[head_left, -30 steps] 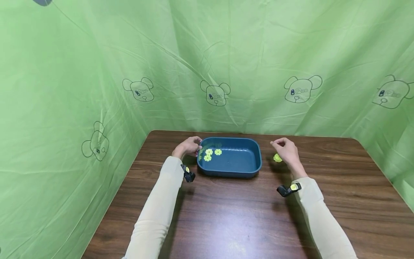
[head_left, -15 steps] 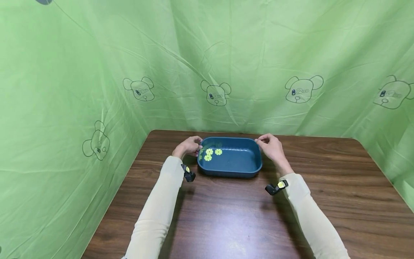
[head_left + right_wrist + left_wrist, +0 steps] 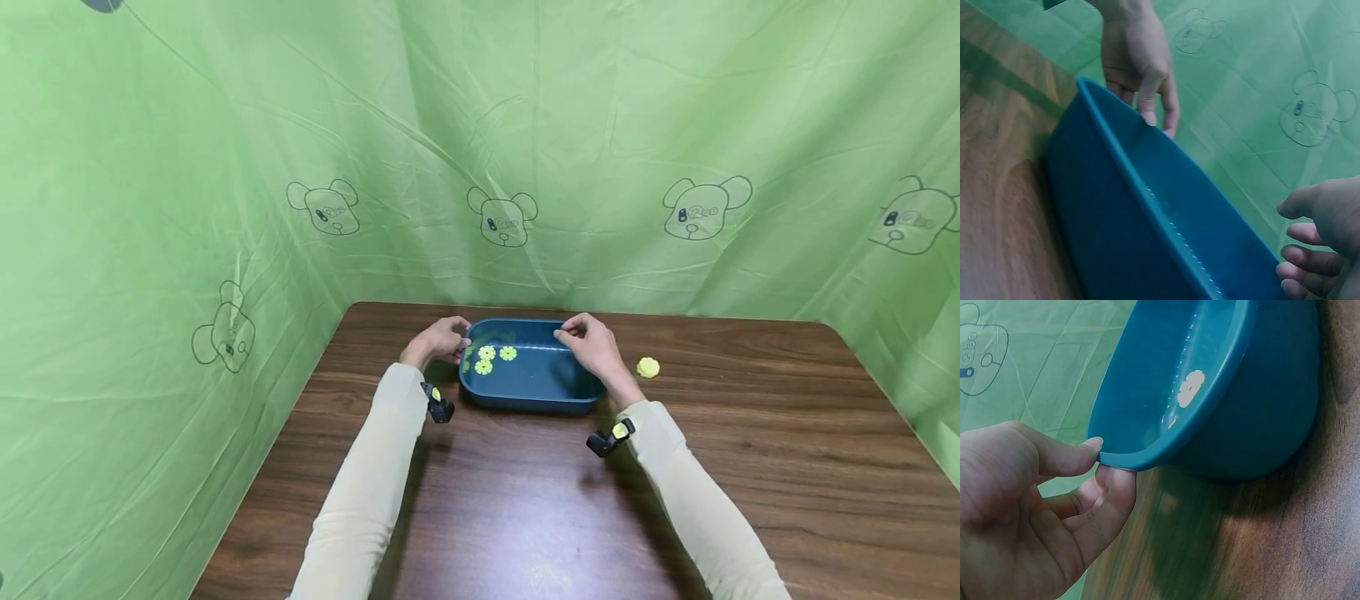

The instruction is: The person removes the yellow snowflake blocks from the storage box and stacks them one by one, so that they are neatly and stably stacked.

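A dark blue rectangular tray (image 3: 536,404) stands on the table. My left hand (image 3: 438,340) pinches its left rim between thumb and fingers, as the left wrist view also shows. Several yellow flower-shaped pieces (image 3: 483,366) lie at the tray's left end; one flower piece (image 3: 1191,389) appears pale in the left wrist view. Over the tray's right half is my right hand (image 3: 596,346), its fingers loosely bent. In the right wrist view, the right hand (image 3: 1329,240) has thumb and fingertips apart, and I see nothing between them.
A small pile of yellow flower pieces (image 3: 648,367) sits right of the tray on the brown wooden table (image 3: 787,433). Green curtain (image 3: 585,150) with bear drawings rises behind and at the sides. Both wrists wear black cameras.
My right hand has moved left, from beside the yellow pile, past the tray's right rim, to over the tray. The pile is uncovered again. My left hand stays on the rim.
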Demonstrator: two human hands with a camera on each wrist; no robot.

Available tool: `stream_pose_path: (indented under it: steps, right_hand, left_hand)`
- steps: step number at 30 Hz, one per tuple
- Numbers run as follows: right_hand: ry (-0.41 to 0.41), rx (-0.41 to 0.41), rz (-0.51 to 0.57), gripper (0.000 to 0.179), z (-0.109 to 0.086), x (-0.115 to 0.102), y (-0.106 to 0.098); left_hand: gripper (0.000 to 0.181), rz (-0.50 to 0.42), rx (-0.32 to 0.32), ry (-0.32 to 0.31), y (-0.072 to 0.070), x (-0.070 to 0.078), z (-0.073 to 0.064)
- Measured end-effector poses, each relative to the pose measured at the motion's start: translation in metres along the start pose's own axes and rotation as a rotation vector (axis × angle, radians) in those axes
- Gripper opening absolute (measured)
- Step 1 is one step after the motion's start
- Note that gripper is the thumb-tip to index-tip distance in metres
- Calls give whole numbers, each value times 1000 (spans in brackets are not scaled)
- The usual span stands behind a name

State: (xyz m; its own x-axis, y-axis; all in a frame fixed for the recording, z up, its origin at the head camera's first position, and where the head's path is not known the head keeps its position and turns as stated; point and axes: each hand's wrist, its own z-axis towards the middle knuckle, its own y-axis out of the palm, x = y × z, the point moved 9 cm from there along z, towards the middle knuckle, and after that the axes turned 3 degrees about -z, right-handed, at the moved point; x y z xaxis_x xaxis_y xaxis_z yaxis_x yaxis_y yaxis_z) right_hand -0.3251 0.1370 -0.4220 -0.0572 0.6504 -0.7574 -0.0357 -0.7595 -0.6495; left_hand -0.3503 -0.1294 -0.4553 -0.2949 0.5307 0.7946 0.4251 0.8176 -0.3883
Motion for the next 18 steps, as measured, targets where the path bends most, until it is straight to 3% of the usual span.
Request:
stream_pose_path:
  steps: [18]
  right_hand:
    - [5, -107, -7, 27, 9, -11, 65]
  left_hand:
    - [38, -3, 0, -11, -1, 0, 2]
